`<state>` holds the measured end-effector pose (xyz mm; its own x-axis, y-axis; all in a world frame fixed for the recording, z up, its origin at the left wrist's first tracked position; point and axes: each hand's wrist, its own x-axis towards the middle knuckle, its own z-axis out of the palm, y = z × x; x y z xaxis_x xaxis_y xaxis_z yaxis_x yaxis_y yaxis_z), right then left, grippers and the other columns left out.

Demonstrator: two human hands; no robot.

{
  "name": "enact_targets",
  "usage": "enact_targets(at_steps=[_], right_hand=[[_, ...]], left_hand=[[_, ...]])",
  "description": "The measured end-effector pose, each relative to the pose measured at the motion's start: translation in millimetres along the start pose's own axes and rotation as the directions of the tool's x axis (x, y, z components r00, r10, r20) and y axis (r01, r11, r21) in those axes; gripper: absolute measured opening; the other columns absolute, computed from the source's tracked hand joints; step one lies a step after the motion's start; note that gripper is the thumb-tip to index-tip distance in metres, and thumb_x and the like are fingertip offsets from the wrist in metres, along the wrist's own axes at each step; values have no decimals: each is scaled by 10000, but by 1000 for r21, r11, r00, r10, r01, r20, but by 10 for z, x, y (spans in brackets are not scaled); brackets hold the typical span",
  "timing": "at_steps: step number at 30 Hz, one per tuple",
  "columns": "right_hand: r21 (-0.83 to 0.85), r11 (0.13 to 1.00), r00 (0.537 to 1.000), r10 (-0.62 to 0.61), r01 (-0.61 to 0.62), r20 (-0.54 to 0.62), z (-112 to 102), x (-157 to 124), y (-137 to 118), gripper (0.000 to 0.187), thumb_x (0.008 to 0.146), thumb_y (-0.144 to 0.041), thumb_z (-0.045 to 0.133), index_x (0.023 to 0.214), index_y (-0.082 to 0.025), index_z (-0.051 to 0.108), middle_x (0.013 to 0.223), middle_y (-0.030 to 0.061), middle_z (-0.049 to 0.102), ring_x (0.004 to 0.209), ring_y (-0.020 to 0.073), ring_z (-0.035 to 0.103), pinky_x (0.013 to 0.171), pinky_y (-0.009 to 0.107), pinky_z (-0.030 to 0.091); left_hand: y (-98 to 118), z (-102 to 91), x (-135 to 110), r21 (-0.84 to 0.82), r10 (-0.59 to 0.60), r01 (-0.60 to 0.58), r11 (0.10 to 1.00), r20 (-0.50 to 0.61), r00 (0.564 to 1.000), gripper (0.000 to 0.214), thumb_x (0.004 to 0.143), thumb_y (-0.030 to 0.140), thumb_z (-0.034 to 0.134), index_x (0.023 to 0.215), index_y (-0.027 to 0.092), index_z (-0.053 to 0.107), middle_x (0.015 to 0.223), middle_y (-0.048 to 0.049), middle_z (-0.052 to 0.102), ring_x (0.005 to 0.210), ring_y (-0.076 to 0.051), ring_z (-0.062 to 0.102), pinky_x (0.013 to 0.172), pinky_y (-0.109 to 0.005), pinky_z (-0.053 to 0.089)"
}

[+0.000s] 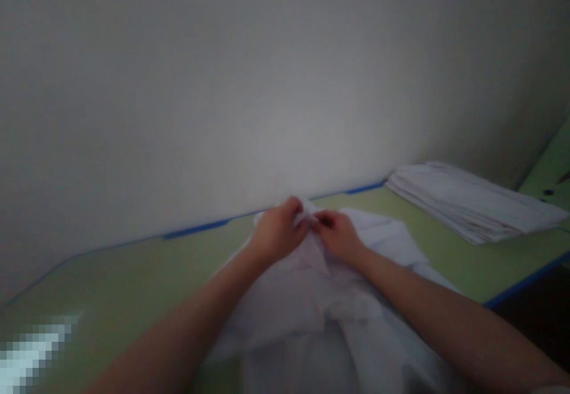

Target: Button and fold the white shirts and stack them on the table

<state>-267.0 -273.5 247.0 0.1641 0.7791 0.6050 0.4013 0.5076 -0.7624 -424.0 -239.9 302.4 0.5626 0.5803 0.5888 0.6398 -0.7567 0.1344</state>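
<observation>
A white garment [285,302], by its look a shirt, lies spread and rumpled over the green table, its near part hanging toward me. At its far end my left hand [282,228] pinches the cloth between thumb and fingers. Close beside it, my right hand [338,234] grips the same raised bit of fabric with its fingertips, the two hands almost touching. A pointed flap of cloth shows just below them. Blur and the fingers hide the exact spot being held.
The green table [133,275] has a blue edge and stands against a plain grey wall [249,85]. On the right lies a stack of flat white sheets or folded cloth [467,201]. Another green surface [545,174] with dark marks appears at far right.
</observation>
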Motion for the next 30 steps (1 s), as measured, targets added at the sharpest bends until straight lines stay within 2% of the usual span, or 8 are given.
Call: enact_targets(at_steps=[6, 12, 19, 22, 25, 27, 30], right_hand=[[-71, 997, 1000, -18, 20, 24, -12, -10, -17, 204, 762, -320, 573, 829, -153, 670, 718, 27, 655, 622, 119, 553, 584, 222, 425], [-143, 989, 999, -50, 48, -14, -13, -5, 1, 160, 725, -294, 592, 775, -151, 641, 654, 10, 605, 589, 105, 510, 549, 207, 402], [-46, 999, 1000, -19, 20, 10, 4, -14, 31, 182, 692, -287, 617, 801, -141, 623, 695, 20, 624, 610, 109, 537, 591, 223, 430], [39, 999, 998, -22, 20, 59, -33, -11, 42, 213, 682, -290, 624, 842, -150, 618, 732, 22, 633, 651, 120, 555, 622, 234, 444], [135, 990, 991, -43, 26, 125, -77, 14, 66, 158, 725, -276, 557, 815, -164, 624, 703, 8, 624, 664, 121, 556, 641, 237, 445], [133, 991, 987, -52, 32, 150, -88, 29, 87, 148, 752, -268, 515, 770, -165, 621, 671, 3, 612, 650, 115, 549, 637, 234, 442], [45, 998, 986, -47, 40, 159, -81, 27, 103, 136, 753, -274, 527, 743, -166, 608, 659, 1, 613, 625, 109, 542, 615, 225, 439]], left_hand=[[-7, 0, -2, 62, 36, -38, 997, 30, 999, 147, 773, 326, 525, 877, 225, 500, 755, -27, 610, 692, -178, 573, 569, -241, 332], [-44, 12, 11, 105, 118, -124, 987, 67, 991, 104, 781, 287, 503, 846, 207, 492, 769, -44, 606, 707, -179, 564, 605, -248, 348], [-42, -3, 13, 141, 183, -194, 971, 89, 979, 85, 775, 258, 490, 840, 204, 493, 743, -40, 590, 685, -177, 546, 591, -249, 339], [-38, -39, 8, 134, 173, -185, 974, 99, 980, 98, 764, 251, 502, 849, 202, 504, 744, -36, 590, 690, -172, 549, 599, -247, 347], [-37, -77, 2, 106, 187, -200, 974, 116, 975, 113, 753, 248, 513, 857, 204, 517, 753, -31, 592, 681, -164, 547, 600, -244, 352], [-33, -94, -3, 96, 231, -244, 965, 127, 965, 110, 748, 248, 519, 847, 202, 524, 755, -32, 596, 681, -168, 548, 595, -247, 350], [-19, -108, -11, 109, 284, -300, 948, 140, 948, 87, 742, 240, 521, 816, 196, 535, 739, -38, 598, 691, -180, 553, 592, -253, 345]])
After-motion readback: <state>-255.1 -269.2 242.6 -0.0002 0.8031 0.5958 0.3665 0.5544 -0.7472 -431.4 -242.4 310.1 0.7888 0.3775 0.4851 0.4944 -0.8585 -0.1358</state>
